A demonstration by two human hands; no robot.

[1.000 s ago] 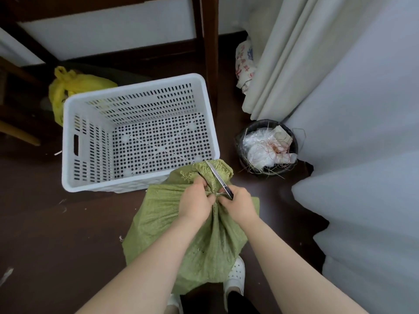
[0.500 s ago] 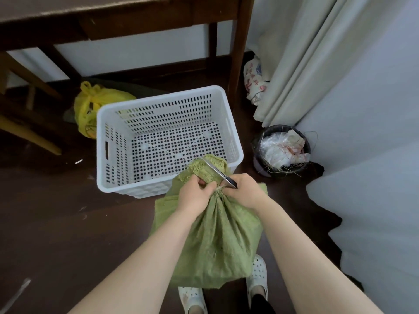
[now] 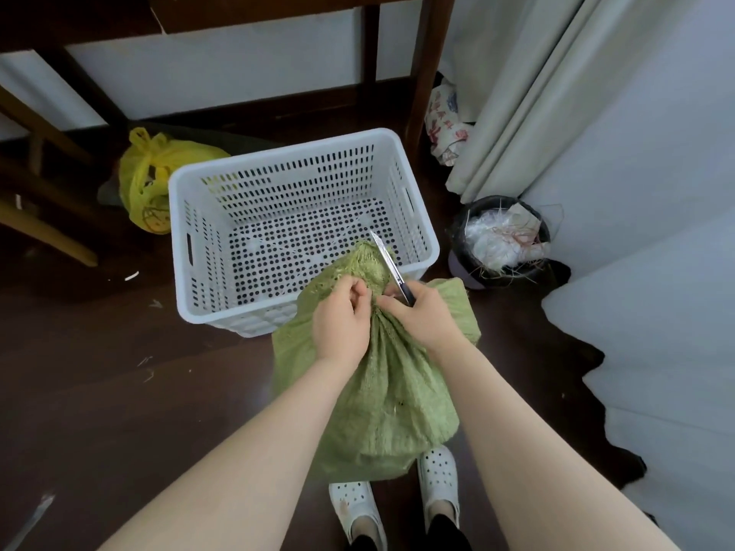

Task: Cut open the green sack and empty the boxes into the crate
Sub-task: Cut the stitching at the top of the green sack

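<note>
The green sack (image 3: 382,383) stood against the crate (image 3: 238,322), left hand (image 3: 342,316) pinching its gathered neck, right hand (image 3: 417,316) gripping a cutter (image 3: 384,256) (blade over the rim). It looked soft but heavy, best held just below the neck.

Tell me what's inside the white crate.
Inside the crate, only bare perforated floor shows. The green sack and the blade hide its near right corner.

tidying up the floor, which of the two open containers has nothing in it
The white perforated crate in front of the hands: its holed bottom shows bare. The black waste bin by the curtain is stuffed with crumpled plastic.
</note>
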